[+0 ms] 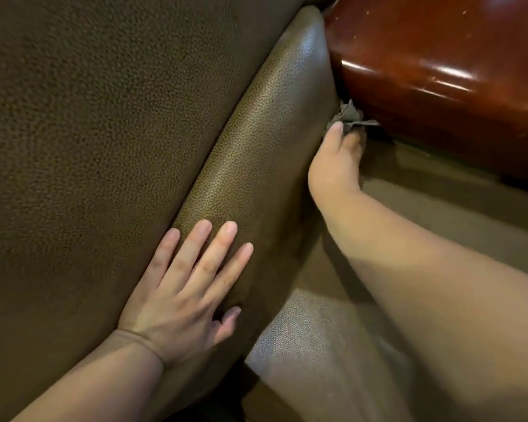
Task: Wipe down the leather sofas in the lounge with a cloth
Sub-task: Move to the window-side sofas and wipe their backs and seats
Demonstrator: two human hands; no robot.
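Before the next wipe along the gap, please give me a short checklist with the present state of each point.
1. Cloth held by right hand: ok.
2. Cloth pushed into the gap beside the wooden armrest: ok.
3. Left hand flat on the sofa cushion, fingers straight: ok.
4. Cloth clean enough: cannot tell.
5. Dirt left deep in the gap: cannot tell.

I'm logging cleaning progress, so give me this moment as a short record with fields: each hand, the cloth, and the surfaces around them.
left hand: left hand lies flat, fingers straight, on the brown leather cushion
right hand: right hand grips the cloth
cloth: grey, bunched, pushed into the gap between the cushion and the glossy wooden arm
seat: lighter leather seat under the right forearm
sofa back: large pebbled leather panel on the left
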